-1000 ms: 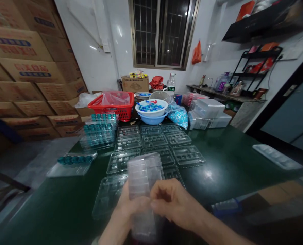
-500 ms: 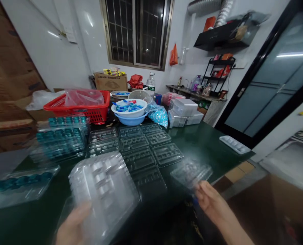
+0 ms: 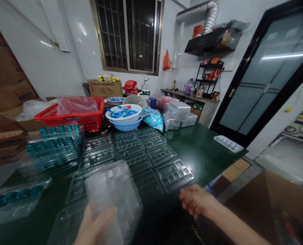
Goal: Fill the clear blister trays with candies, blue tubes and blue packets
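Green bench [image 3: 207, 153], rows of clear trays [image 3: 131, 153] laid out; we're on stack [image 3: 113, 194], held low at front, motion-blurred. Left hand [image 3: 95, 226] grasping it, grip hard to make out, wrist cut off. Right hand [image 3: 198, 200] empty, fingers relaxed, just beside nearest tray [image 3: 174, 175].

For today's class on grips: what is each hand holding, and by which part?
The left hand holds a stack of clear plastic blister trays by its lower edge, blurred; the right hand holds nothing.
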Demonstrator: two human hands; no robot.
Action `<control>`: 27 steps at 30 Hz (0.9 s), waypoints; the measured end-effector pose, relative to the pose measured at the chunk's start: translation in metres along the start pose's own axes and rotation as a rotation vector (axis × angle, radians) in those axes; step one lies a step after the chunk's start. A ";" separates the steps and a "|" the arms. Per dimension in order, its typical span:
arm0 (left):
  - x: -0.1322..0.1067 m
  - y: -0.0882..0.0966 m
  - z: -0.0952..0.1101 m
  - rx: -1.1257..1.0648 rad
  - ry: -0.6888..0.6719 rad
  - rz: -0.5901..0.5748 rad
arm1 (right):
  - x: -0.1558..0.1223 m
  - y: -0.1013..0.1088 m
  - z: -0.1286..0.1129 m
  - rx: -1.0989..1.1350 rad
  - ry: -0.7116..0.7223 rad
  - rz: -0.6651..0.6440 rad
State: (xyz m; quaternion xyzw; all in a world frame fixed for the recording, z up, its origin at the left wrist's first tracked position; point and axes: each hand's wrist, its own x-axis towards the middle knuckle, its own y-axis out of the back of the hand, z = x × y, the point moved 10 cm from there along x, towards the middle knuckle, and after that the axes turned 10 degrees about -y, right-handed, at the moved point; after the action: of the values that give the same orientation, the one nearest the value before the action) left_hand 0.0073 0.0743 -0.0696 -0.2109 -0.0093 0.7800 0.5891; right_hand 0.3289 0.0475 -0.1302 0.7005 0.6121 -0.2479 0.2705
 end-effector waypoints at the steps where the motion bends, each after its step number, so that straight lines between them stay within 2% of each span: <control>1: -0.003 -0.015 0.003 0.031 -0.042 -0.050 | -0.009 -0.007 -0.011 -0.068 0.060 0.007; 3: -0.012 -0.051 0.008 0.047 -0.129 -0.203 | -0.034 -0.037 -0.039 -0.157 0.233 -0.063; 6: -0.032 -0.097 0.010 -0.012 -0.191 -0.423 | -0.077 -0.095 -0.070 -0.187 0.382 -0.310; 8: -0.041 -0.112 0.004 -0.051 -0.155 -0.507 | -0.093 -0.116 -0.079 -0.171 0.397 -0.388; 10: -0.044 -0.117 -0.002 -0.069 -0.119 -0.550 | -0.096 -0.122 -0.082 -0.158 0.376 -0.416; 14: -0.042 -0.116 -0.002 -0.074 -0.148 -0.581 | -0.087 -0.120 -0.077 -0.162 0.314 -0.477; 17: -0.041 -0.116 -0.006 -0.076 -0.116 -0.585 | -0.085 -0.120 -0.075 -0.166 0.309 -0.507; 19: -0.040 -0.115 -0.009 -0.100 -0.087 -0.562 | -0.089 -0.124 -0.078 -0.134 0.343 -0.524; 22: -0.032 -0.106 -0.016 -0.119 -0.046 -0.486 | -0.101 -0.119 -0.092 -0.050 0.479 -0.490; 25: -0.014 -0.084 -0.027 -0.102 0.027 -0.344 | -0.109 -0.087 -0.111 0.026 0.611 -0.377; 27: 0.000 -0.068 -0.032 -0.123 0.061 -0.258 | -0.104 -0.045 -0.126 0.172 0.654 -0.310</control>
State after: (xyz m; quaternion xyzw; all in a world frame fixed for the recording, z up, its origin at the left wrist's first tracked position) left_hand 0.0807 0.0881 -0.0810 -0.2672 -0.0662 0.6890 0.6704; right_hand 0.2731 0.0630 0.0286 0.6619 0.7419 -0.0993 -0.0399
